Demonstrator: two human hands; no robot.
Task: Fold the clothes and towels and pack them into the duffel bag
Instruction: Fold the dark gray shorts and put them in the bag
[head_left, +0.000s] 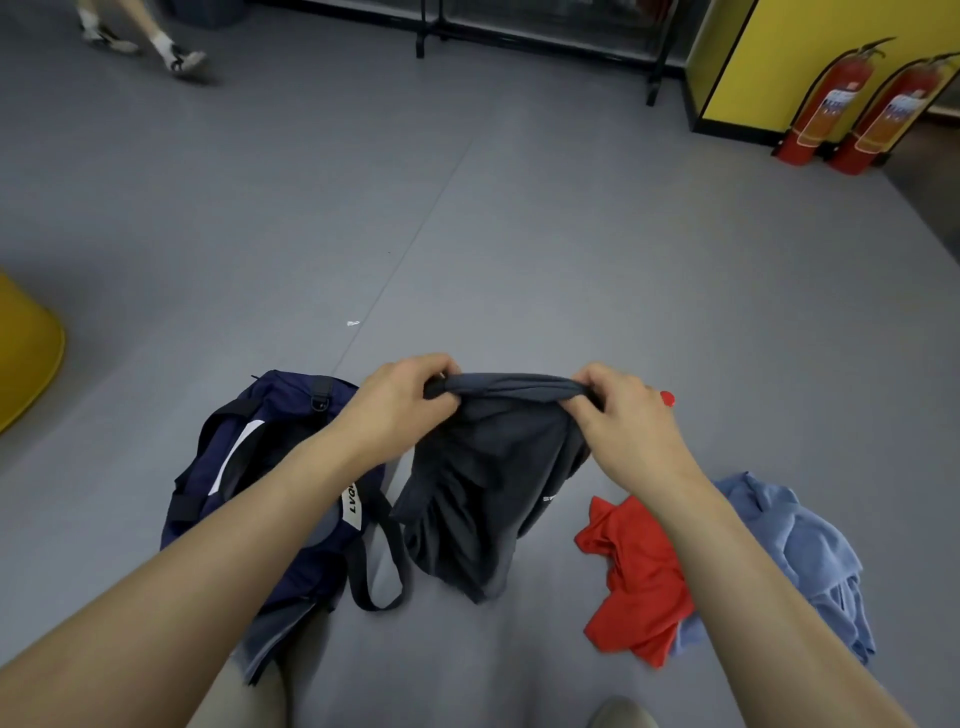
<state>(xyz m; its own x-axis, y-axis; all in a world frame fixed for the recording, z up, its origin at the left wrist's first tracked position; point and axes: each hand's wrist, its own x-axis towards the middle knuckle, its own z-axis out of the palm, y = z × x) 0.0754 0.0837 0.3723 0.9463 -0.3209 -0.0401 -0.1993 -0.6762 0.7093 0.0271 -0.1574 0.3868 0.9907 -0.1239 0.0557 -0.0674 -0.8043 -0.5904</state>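
A dark grey garment (488, 483) hangs above the floor, held up by its top edge. My left hand (400, 410) grips the left end of that edge and my right hand (628, 421) grips the right end. The cloth droops in folds down to the floor. A navy duffel bag (260, 467) with black straps and a white label lies on the floor to the left, partly hidden behind my left forearm. To the right lie a crumpled red garment (639, 571) and a light blue towel (810, 545), touching each other.
The floor (467, 234) is grey. A yellow object (26, 353) sits at the left edge. Two red fire extinguishers (852, 109) stand by a yellow wall at the far right. A person's feet (176, 52) are at the far left. A black rack's legs (421, 31) stand at the back.
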